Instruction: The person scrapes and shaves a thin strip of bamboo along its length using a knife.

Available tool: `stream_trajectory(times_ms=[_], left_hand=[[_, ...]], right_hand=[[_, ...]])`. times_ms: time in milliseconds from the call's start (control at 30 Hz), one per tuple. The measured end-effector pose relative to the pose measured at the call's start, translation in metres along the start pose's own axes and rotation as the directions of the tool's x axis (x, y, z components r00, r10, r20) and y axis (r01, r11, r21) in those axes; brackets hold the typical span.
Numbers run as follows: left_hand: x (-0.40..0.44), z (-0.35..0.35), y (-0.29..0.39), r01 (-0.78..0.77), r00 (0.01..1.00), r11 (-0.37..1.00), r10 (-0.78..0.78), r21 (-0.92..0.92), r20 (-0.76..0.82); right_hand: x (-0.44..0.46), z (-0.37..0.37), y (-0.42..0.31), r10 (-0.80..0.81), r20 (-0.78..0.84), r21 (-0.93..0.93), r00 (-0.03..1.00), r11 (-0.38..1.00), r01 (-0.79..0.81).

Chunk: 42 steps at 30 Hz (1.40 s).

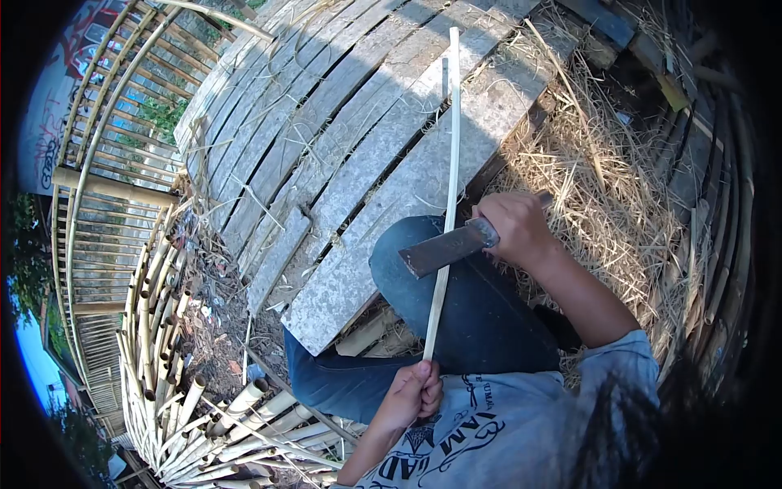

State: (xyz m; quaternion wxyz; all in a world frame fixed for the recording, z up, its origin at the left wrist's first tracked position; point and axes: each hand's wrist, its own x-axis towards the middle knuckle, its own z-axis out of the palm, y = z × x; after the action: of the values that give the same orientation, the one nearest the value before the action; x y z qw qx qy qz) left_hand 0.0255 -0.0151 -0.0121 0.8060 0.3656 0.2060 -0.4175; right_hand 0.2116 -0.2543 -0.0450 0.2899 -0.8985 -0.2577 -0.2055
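A long pale bamboo strip [454, 122] runs from my lap up over the wooden planks. My left hand [414, 393] is closed around its lower end, close to my shirt. My right hand [513, 228] grips the handle of a wide, dark, rusty blade [446, 249]. The blade lies across the strip above my bent knee [407, 244], its square tip pointing left. Whether its edge cuts into the strip cannot be made out.
A weathered plank platform [350, 155] extends ahead. Straw-like shavings [603, 179] are heaped at the right. Cut bamboo poles [244, 403] are piled at the lower left, and a bamboo fence [114, 186] stands at the far left.
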Motion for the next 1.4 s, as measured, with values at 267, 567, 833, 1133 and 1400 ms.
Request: stream_trajectory(times_ms=[267,567,833,1133,1400], left_hand=[[-0.002,0.009,0.001,-0.055,0.998,0.997,0.057,0.047,-0.040],[-0.005,0.013,0.000,-0.064,0.994,0.996,0.070,0.060,-0.087],[-0.006,0.012,0.000,-0.066,0.994,0.996,0.072,0.067,-0.081],[-0.009,0.000,0.000,-0.030,0.998,0.999,0.031,0.015,-0.057],[-0.008,0.000,0.003,-0.031,0.999,1.000,0.031,0.003,-0.034]], right_hand=[[0.009,0.008,0.009,-0.029,-0.113,-0.090,0.993,0.996,0.019],[0.018,0.011,0.028,-0.049,-0.181,-0.155,0.982,0.988,0.020],[0.028,0.016,0.052,0.025,-0.205,-0.196,0.979,0.978,-0.066],[0.011,-0.025,-0.007,0.142,0.130,-0.142,0.981,0.982,-0.123],[0.007,-0.028,-0.021,-0.009,0.327,0.137,0.945,0.990,-0.038]])
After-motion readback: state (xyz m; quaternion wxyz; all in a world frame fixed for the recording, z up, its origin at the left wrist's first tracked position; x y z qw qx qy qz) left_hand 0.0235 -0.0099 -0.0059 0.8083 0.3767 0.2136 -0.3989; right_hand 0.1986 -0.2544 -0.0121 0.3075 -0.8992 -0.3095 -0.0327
